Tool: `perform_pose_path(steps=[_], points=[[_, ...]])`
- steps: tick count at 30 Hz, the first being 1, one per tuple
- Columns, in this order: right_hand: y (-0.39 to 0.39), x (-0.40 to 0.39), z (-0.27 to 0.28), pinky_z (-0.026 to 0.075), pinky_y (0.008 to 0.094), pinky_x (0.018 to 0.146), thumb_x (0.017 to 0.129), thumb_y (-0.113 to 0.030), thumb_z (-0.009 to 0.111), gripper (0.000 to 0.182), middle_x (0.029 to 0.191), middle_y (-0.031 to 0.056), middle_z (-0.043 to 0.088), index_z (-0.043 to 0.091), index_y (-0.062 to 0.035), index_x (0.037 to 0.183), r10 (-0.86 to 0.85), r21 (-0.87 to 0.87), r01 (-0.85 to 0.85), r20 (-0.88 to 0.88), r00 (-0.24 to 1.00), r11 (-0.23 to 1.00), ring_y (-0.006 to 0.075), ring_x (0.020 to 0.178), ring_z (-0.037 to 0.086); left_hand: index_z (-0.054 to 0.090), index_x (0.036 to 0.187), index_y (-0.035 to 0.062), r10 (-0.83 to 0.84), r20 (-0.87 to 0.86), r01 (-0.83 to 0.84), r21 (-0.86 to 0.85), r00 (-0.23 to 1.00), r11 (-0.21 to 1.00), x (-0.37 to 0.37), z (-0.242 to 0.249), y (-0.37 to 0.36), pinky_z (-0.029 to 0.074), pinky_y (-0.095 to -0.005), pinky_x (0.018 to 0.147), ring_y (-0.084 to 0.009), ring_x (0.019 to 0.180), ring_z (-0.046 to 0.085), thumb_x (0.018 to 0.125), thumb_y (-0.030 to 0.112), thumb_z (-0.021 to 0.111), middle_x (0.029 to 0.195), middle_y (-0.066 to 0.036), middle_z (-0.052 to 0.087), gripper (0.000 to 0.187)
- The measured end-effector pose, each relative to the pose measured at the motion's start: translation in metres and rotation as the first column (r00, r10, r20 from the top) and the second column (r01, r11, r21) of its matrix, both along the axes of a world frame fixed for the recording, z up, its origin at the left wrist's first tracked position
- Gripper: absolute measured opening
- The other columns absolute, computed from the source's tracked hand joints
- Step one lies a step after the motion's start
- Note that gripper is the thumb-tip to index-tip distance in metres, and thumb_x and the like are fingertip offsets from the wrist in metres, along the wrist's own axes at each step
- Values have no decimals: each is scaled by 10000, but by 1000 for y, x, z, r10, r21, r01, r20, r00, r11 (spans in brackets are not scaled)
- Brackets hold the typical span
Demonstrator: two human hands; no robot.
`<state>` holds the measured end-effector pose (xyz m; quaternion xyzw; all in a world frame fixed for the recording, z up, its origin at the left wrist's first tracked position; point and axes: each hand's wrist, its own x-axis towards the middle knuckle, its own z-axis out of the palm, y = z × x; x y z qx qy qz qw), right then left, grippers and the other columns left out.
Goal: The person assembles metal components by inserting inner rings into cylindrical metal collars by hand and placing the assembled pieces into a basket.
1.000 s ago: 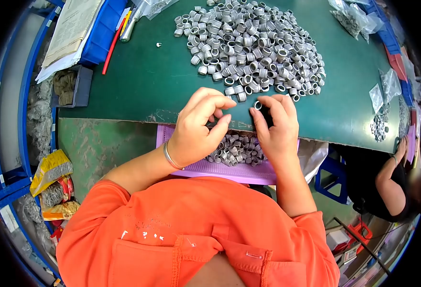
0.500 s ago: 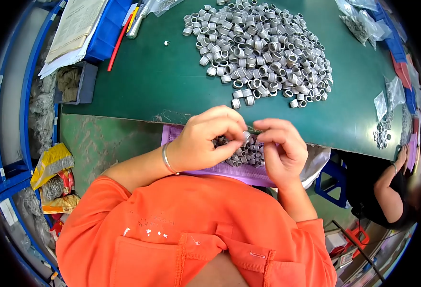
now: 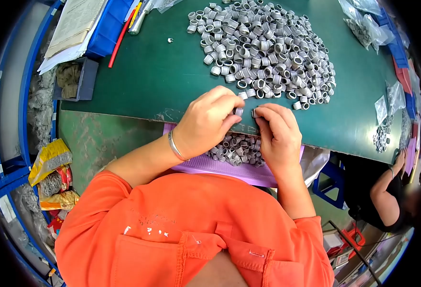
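Over the near edge of the green table (image 3: 143, 91), my left hand (image 3: 205, 117) pinches a short grey metal ring (image 3: 238, 111) between thumb and fingers. A second small metal ring (image 3: 255, 113) sits at the fingertips of my right hand (image 3: 281, 136), which is closed on it. The two hands are a little apart. Just beyond them lies a large heap of grey metal rings (image 3: 267, 52), with a few loose ones at its near side. Below my hands, a purple basket (image 3: 210, 165) holds many similar rings (image 3: 239, 152); my hands and arms cover parts of it.
At the left back are a blue tray (image 3: 104, 40) with papers, a red pen (image 3: 118, 45) and a grey box (image 3: 83, 83) with cloth. Plastic bags (image 3: 396, 95) lie at the right. Another person's arm (image 3: 386, 191) rests near the table's right edge.
Both hands have moved up from over the basket to the table edge and the near side of the heap. A ring now shows in each hand's fingertips.
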<state>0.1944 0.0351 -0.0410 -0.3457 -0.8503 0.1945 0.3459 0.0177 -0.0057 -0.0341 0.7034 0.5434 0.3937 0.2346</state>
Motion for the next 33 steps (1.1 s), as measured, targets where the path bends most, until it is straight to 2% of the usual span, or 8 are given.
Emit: perform_pose_path(steps=[1,3,5,7,17,22,28,33], points=[[-4,-1,2,457,315,656,671,90,608,244,909,109,552,574,-6,893,-2,-5,2,1,1000,1000,249,741,557,573,905,-10,-2,1,2,-5,1000,1000,-1,-1,-1,475,-250,568,-141,663,565,671,-69,655,879,-87,538,255],[-11,-4,8,476,265,654,701,115,589,244,924,103,553,575,1,916,-168,-479,37,-235,957,877,170,732,572,590,940,-15,-24,308,71,-143,951,987,-3,-2,-1,494,-220,602,-101,703,563,686,-86,644,895,-78,544,269],[-10,-1,3,489,228,663,734,131,569,242,941,88,551,569,26,953,-154,-539,-81,-377,914,838,121,757,575,589,961,-37,-30,404,110,-178,914,978,-1,3,-4,506,-211,652,-101,763,567,708,-112,619,916,-73,542,266],[-12,2,5,503,238,672,744,132,568,240,948,81,551,558,56,972,-248,-729,-398,-604,758,557,138,788,582,577,940,-59,35,741,191,-218,670,957,4,0,-7,507,-222,673,-127,802,580,722,-127,600,927,-88,543,229],[-11,9,-2,535,286,717,798,32,572,239,939,158,606,526,59,1031,-417,-664,-709,-729,542,239,186,800,623,548,976,-46,79,817,279,-284,571,917,2,-1,-12,515,-247,679,-158,815,594,757,-107,586,919,-118,579,230],[-11,9,-1,536,287,724,808,21,563,256,953,161,600,517,42,1058,-473,-623,-755,-738,481,205,185,828,619,544,1000,-32,308,901,437,-421,307,795,-2,9,-10,522,-250,671,-157,789,611,822,10,560,937,-136,601,184],[-15,10,1,541,291,708,835,-1,528,257,942,166,600,506,47,1086,-516,-626,-759,-716,469,178,190,815,623,507,1078,-11,392,919,576,-343,43,742,-2,-1,-11,521,-233,641,-149,745,618,871,64,498,939,-153,609,220],[-15,12,2,544,286,648,861,-40,498,232,914,166,600,510,64,1068,-528,-593,-787,-730,435,172,191,744,624,498,1076,-4,455,890,605,-369,11,706,-2,4,-11,521,-231,626,-136,737,619,915,119,421,945,-166,608,217]])
